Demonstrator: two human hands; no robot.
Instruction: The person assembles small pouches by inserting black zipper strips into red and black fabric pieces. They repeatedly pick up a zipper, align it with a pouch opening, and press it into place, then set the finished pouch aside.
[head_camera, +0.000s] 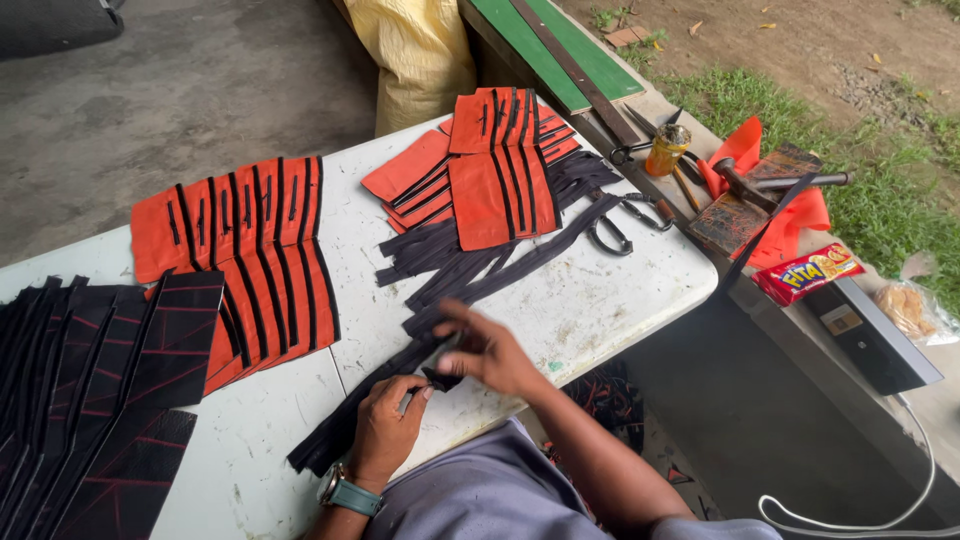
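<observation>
Item: black strips (470, 275) | Form: long, narrow, flat, dark bands | State: loose, overlapping heap | Pose: lying flat, running diagonally from upper right to lower left | Location: white counter (600, 300), near edge; lower ends bunched, one small black piece (441, 379) pinched between both hands.

Orange panels (250, 250) black-striped; black strips (470, 265); black sheets (100, 390) red-lined; white table (590, 300); teal watch (350, 492).
</observation>
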